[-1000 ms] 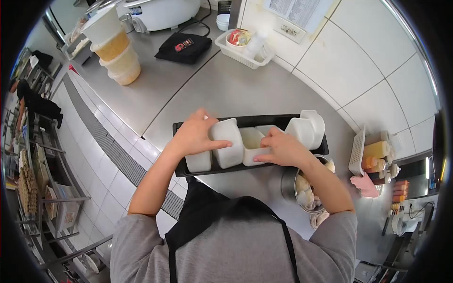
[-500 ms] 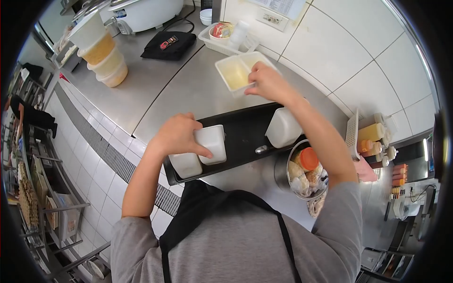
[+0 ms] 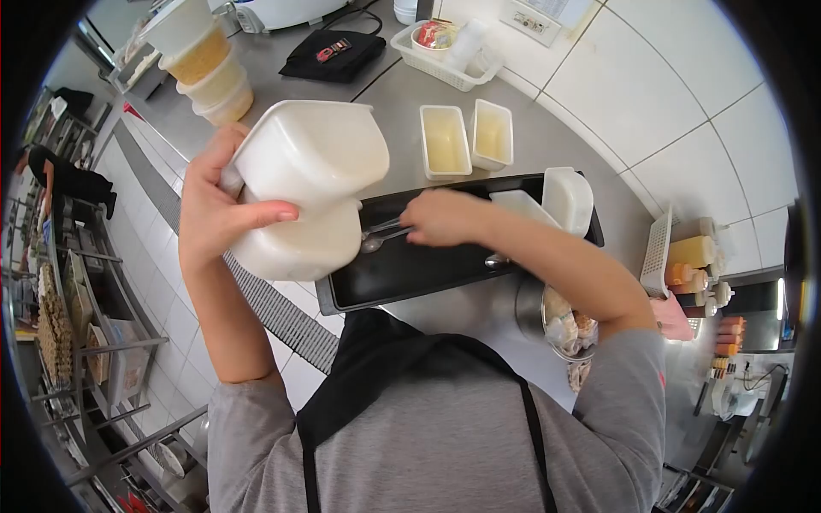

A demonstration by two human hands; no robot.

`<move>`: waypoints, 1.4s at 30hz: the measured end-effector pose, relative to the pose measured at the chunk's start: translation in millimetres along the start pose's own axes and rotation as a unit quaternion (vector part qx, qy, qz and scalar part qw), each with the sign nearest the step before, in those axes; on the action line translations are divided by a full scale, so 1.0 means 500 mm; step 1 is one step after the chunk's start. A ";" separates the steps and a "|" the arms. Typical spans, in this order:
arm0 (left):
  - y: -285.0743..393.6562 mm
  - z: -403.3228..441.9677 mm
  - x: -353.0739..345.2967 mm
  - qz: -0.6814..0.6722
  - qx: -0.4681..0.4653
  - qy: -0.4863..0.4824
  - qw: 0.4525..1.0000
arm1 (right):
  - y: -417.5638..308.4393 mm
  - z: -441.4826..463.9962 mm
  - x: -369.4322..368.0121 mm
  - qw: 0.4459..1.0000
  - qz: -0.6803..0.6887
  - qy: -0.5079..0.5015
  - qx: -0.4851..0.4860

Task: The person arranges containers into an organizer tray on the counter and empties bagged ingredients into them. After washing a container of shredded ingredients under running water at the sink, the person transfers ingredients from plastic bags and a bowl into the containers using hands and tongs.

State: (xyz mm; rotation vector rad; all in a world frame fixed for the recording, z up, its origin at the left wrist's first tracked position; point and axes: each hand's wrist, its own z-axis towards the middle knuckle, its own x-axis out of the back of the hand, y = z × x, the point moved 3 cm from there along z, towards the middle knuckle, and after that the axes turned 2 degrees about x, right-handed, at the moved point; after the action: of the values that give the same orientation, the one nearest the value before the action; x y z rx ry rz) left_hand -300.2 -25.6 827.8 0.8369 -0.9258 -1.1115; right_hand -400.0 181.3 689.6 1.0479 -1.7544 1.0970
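My left hand (image 3: 224, 205) is closed around two white plastic containers (image 3: 312, 158), raised and tilted above the left end of a long black tray (image 3: 402, 275). Over the tray's middle, my right hand (image 3: 446, 218) has its fingers closed on the handles of metal spoons (image 3: 374, 243), whose bowls point left. Another spoon (image 3: 496, 262) lies in the tray below my right forearm. A white container (image 3: 568, 202) sits at the tray's right end, with a second one beside it, partly behind my forearm. Two upright white tubs (image 3: 445, 141) with pale yellow insides stand on the counter behind the tray.
A white basket (image 3: 449, 70) with small items stands at the wall, beside a black cloth bag (image 3: 333, 56). Stacked tubs (image 3: 205, 73) stand at the back left. A metal pot (image 3: 532, 306) with wrapped food is near my right elbow. Sauce bottles (image 3: 693, 252) are farther right.
My left hand has lifted the two white containers up from the tray. The tub from my right hand now stands on the counter, and that hand has moved down to the spoons.
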 end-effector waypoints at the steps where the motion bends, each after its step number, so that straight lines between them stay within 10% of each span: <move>1: 0.006 -0.005 0.002 0.095 -0.038 0.000 0.995 | -0.011 0.026 -0.046 0.999 -0.024 0.020 0.018; 7: 0.009 -0.072 -0.048 0.334 -0.079 0.001 0.939 | -0.034 0.082 -0.118 0.970 -0.174 0.169 0.020; 17: -0.009 -0.164 -0.131 0.442 -0.107 -0.047 0.889 | -0.053 -0.009 0.010 0.984 -0.025 -0.104 -0.145; 29: -0.082 -0.200 -0.306 0.536 -0.138 -0.123 0.824 | 0.278 -0.055 0.080 0.871 0.046 0.190 -0.450; 38: -0.144 -0.225 -0.275 0.418 -0.104 -0.156 0.889 | 0.248 -0.040 0.137 0.895 0.023 0.250 -0.369; 42: -0.171 -0.204 -0.275 0.435 0.016 -0.261 0.862 | 0.074 -0.127 0.212 0.941 -0.038 0.106 -0.318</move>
State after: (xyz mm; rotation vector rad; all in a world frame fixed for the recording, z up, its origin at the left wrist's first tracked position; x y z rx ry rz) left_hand -261.0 96.4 685.7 0.0521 -1.5688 -0.5032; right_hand -457.5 226.7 795.9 0.5645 -1.6988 0.5021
